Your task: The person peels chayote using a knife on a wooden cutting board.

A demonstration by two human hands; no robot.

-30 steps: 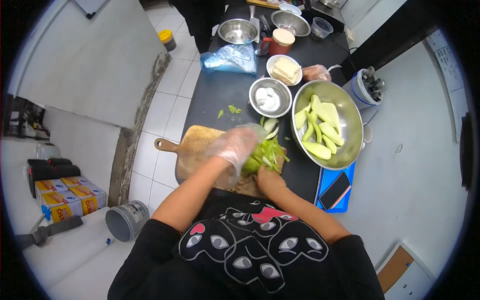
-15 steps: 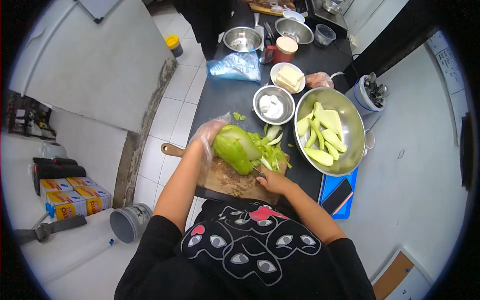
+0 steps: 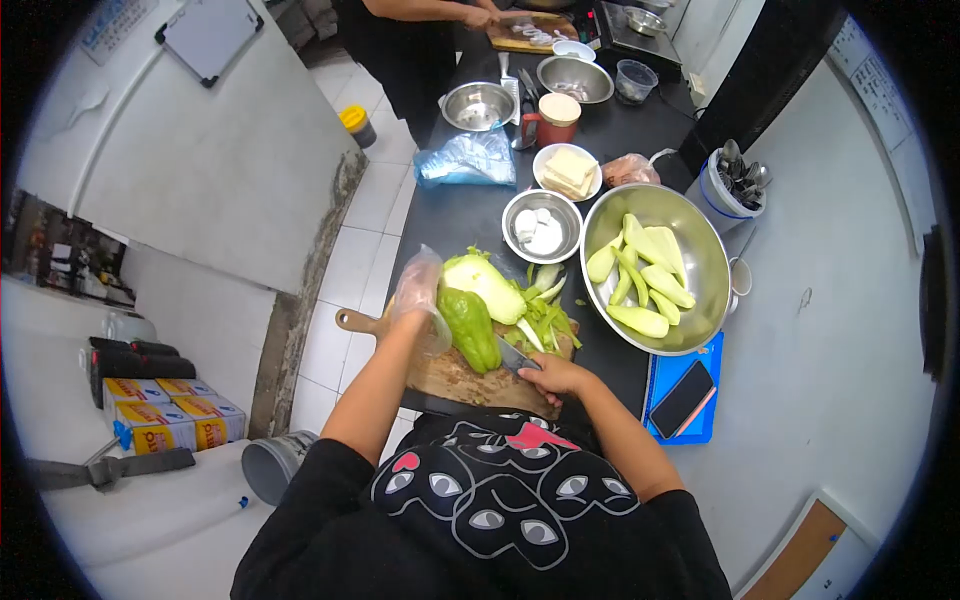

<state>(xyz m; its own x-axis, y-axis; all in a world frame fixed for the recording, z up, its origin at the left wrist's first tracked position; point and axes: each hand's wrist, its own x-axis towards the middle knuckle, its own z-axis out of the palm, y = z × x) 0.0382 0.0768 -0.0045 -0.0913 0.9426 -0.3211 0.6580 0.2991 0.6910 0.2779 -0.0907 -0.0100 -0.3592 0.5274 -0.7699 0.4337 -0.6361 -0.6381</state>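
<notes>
“Gourd (image 3: 466, 330) first: where does it lie?”

“Across the far part of the wooden cutting board (image 3: 445, 378), pale flesh bared beside green skin. Whether that is one piece or two can't be told.”

“And the grip?”

“The person's left hand (image 3: 416, 287), in a clear plastic glove (image 3: 437, 340), rests against its left side; the fingertips are hidden, so how firmly it holds can't be told. The right hand (image 3: 553, 376) is wrapped around the handle of a knife (image 3: 513, 356), whose blade is just beside the green part, perhaps touching.”

“How would it handle?”

“Firm and fairly heavy, by the look of it, so it should bear pressure without squashing. The bared flesh is probably wet and slippery, more so under thin plastic. The green skin should give the better hold: a palm spread on the rounded left flank, fingers tucked well away from the blade.”

“Any writing?”

“Little. Yellow-and-white cartons (image 3: 150, 427) at the lower left carry big print, too blurred to read surely. A paper (image 3: 872, 90) on the right wall has illegible lines. The black shirt (image 3: 500, 480) shows printed eyes and a small red heart, with no brand name to be made out.”
</notes>
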